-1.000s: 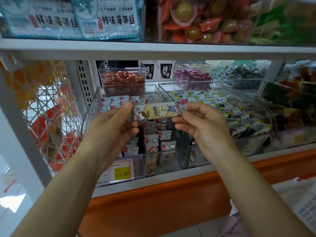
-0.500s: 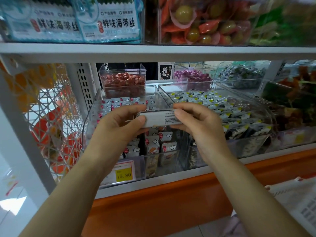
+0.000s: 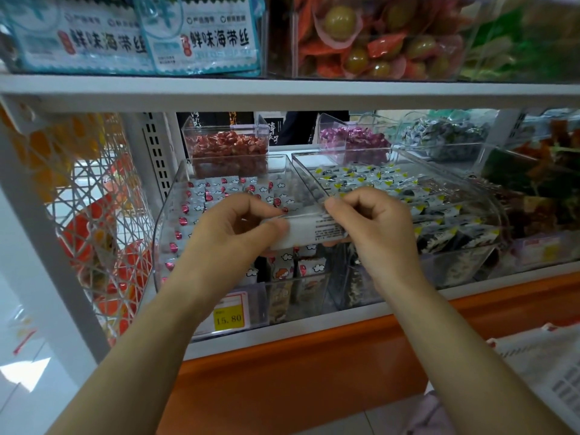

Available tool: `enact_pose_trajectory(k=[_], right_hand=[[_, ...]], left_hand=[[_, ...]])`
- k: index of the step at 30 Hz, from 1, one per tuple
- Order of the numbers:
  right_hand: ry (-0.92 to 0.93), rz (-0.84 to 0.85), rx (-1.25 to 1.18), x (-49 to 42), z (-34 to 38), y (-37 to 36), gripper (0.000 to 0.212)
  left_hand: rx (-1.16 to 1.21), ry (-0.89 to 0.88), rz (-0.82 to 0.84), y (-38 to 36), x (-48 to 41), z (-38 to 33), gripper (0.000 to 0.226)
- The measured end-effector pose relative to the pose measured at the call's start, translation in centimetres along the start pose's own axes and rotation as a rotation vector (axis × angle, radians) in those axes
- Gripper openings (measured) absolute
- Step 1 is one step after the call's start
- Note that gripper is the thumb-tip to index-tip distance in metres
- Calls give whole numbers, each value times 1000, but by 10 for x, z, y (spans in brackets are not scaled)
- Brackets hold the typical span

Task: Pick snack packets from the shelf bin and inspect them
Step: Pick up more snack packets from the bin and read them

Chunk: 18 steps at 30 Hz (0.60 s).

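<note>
A small snack packet (image 3: 309,231) is held level in front of a clear shelf bin (image 3: 171,215), its white back with fine print turned toward me. My left hand (image 3: 232,233) pinches its left end between thumb and fingers. My right hand (image 3: 372,227) pinches its right end, fingers curled over the top. The bin behind holds several matching white packets (image 3: 226,188) with red and cloud prints.
A second clear bin (image 3: 439,202) of yellow-marked packets stands to the right. Smaller tubs of red (image 3: 227,146) and purple (image 3: 354,139) sweets sit behind. A white shelf board (image 3: 282,89) runs overhead. A yellow price tag (image 3: 229,318) reads 15.80. An orange ledge (image 3: 314,365) lies below.
One second ago the packet's colourful front faced me; both hands have turned it over so the white printed back shows, and they now hold it a little lower.
</note>
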State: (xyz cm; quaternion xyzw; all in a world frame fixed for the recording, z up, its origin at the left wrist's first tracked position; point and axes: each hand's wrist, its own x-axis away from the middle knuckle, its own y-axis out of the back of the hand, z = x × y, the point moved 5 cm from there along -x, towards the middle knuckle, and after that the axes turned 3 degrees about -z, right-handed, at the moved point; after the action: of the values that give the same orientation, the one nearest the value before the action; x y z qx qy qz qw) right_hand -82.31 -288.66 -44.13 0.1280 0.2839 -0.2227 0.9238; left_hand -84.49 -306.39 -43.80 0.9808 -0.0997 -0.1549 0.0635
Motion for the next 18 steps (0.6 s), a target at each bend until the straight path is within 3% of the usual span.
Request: enact_pose_trajectory(k=[6, 12, 16, 18], right_hand=[[-4, 79, -24, 0, 1, -2, 22], [-114, 101, -145, 0, -3, -2, 19], [-133, 28, -172, 1, -6, 0, 25], [-111, -28, -149, 0, -8, 2, 23]], left_hand=[[64, 40, -12, 5, -1, -1, 19], [82, 80, -30, 11, -2, 1, 18], [-23, -2, 14, 5, 0, -2, 9], [-172, -67, 59, 1, 2, -3, 17]])
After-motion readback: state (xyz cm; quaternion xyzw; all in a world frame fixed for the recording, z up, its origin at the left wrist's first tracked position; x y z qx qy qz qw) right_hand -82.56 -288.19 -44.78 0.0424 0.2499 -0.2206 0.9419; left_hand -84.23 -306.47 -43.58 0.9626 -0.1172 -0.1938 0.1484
